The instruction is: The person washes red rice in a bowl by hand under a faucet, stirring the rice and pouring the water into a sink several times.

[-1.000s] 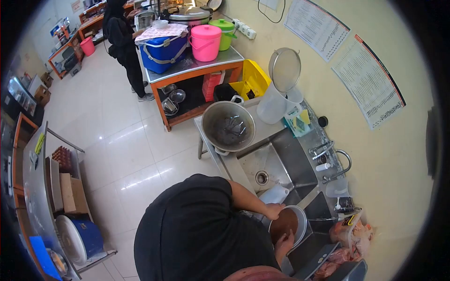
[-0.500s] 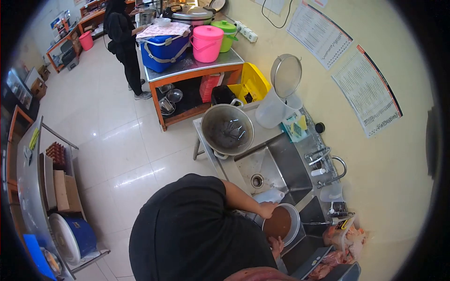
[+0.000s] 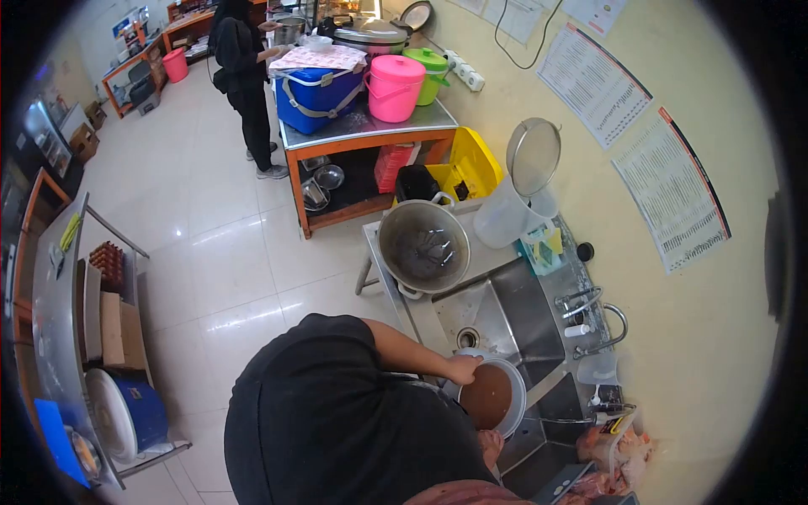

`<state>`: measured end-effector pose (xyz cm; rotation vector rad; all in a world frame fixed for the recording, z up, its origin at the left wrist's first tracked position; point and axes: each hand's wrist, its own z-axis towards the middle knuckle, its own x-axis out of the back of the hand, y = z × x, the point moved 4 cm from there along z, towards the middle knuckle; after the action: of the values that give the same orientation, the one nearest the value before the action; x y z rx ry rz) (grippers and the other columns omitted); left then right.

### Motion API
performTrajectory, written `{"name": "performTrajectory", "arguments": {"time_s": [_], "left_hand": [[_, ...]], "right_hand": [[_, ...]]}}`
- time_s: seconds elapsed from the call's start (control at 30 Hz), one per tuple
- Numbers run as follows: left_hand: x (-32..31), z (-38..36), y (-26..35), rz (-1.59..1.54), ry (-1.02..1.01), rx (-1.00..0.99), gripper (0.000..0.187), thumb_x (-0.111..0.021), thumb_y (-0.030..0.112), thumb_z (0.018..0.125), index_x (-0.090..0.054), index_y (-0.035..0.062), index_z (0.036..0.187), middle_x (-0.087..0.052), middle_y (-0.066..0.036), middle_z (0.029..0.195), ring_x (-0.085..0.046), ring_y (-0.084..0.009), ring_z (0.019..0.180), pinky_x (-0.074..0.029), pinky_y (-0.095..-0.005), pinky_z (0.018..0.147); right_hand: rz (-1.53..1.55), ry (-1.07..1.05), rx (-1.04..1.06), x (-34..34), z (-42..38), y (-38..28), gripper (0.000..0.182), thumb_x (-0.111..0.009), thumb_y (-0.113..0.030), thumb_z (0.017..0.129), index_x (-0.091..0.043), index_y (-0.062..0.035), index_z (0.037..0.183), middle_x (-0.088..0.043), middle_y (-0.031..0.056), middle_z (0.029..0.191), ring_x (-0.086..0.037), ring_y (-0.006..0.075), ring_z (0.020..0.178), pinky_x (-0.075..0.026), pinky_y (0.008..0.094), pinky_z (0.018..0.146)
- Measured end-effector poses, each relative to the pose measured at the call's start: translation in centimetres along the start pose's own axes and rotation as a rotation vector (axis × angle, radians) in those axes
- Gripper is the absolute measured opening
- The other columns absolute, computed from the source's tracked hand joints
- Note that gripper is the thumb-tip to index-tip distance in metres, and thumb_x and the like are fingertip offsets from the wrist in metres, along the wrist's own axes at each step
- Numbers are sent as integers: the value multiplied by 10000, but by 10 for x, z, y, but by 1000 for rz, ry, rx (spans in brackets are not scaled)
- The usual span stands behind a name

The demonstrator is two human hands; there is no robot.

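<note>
While the left hand [image 3: 463, 369] has its fingers curled over the rim of a pale round tub [image 3: 517, 394], that grip is clamped on the edge. The right hand [image 3: 490, 446] lies against the opposite side of the same rim, partly hidden by the body, and whether its grip is closed cannot be told. The tub sits low at the front side of the double sink, in close to the person's torso, with brown contents [image 3: 486, 397] inside; whether it is propped on the sink edge or held up cannot be made out.

Its outer edge lies near the divider [image 3: 549, 390] between the two basins, and it comes just beside the drain [image 3: 468, 337]. The widest open steel is in the far basin [image 3: 535, 307], beyond the left hand, while the torso bounds the side toward the body. A broad two-handled pot [image 3: 412, 236] bounds that basin, standing on the desk [image 3: 481, 259] with its rim close to the front edge. A translucent pitcher [image 3: 499, 220] and a strainer [image 3: 534, 156] stand behind the pot, on the wall side. The curved tap [image 3: 619, 324] rises along the wall edge, well apart from both hands. On the other side, tiled floor [image 3: 202, 286] stretches toward a shelf unit [image 3: 160, 404].
</note>
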<state>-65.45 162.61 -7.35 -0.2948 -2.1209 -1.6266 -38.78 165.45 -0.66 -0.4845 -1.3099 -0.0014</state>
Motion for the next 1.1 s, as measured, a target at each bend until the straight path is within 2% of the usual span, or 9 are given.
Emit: {"name": "performTrajectory", "arguments": {"time_s": [0.13, 0.23, 0.33, 0.43, 0.53, 0.6, 0.67, 0.83, 1.1], "left_hand": [[20, -12, -3, -15, -4, 38, 557, -566, 134, 736, -418, -52, 1240, -619, -277, 1038, -599, -402, 1024, -469, -487, 861], [17, -6, -22, -53, 11, -20, 560, -556, 133, 744, -410, -53, 1252, -626, -284, 992, -642, -379, 928, -496, -463, 801], [2, 12, -52, -115, 48, -101, 572, -546, 129, 748, -389, -67, 1261, -639, -270, 906, -674, -339, 773, -527, -435, 673], [1, 18, -58, -181, 13, -63, 567, -540, 121, 754, -374, -87, 1255, -643, -241, 843, -668, -306, 650, -527, -404, 559], [-6, 31, -70, -207, 45, -119, 560, -530, 115, 761, -365, -96, 1253, -643, -226, 813, -662, -296, 622, -520, -397, 510], [-1, 28, -68, -206, -40, 14, 586, -571, 171, 769, -383, -26, 1289, -615, -263, 994, -611, -365, 904, -477, -441, 759], [7, 23, -63, -224, -94, 81, 602, -592, 197, 773, -391, 5, 1307, -602, -280, 1081, -589, -395, 1037, -456, -462, 882], [59, -27, -9, -357, -255, 188, 609, -594, 192, 773, -389, -6, 1312, -601, -265, 1092, -598, -378, 1012, -459, -457, 877], [34, 13, -42, -174, -156, 14, 629, -582, 199, 775, -392, -3, 1340, -578, -256, 1182, -562, -371, 1112, -437, -450, 927]], "right_hand": [[-5, 0, 38, -8, 8, 0, 247, -532, -175, 765, -703, -154, 942, -651, 39, 895, -598, 239, 949, -383, 433, 914], [-56, -88, 59, 11, 32, -21, 230, -530, -164, 774, -701, -153, 926, -657, 32, 887, -601, 240, 913, -391, 416, 877], [-71, -152, 65, 28, 56, -44, 210, -543, -137, 764, -698, -140, 905, -651, 32, 857, -600, 250, 866, -401, 399, 837], [-60, -137, 80, 38, 67, -57, 196, -577, -100, 732, -694, -126, 887, -643, 45, 836, -598, 258, 831, -409, 391, 814], [-78, -128, 96, 38, 71, -58, 208, -608, -62, 696, -690, -118, 879, -634, 60, 816, -599, 263, 817, -415, 397, 800], [-89, -127, 106, 40, 75, -62, 222, -617, -45, 682, -687, -114, 881, -631, 67, 805, -601, 266, 813, -416, 402, 793], [-86, -118, 122, 42, 79, -68, 233, -619, -34, 677, -684, -110, 887, -630, 71, 801, -604, 269, 810, -417, 406, 790], [-68, -128, 110, 41, 79, -68, 233, -610, -17, 691, -677, -100, 898, -623, 82, 805, -602, 279, 809, -416, 413, 796], [-37, -126, 104, 42, 86, -71, 184, -632, -20, 714, -664, -79, 885, -611, 109, 797, -588, 314, 806, -410, 427, 802]]}}
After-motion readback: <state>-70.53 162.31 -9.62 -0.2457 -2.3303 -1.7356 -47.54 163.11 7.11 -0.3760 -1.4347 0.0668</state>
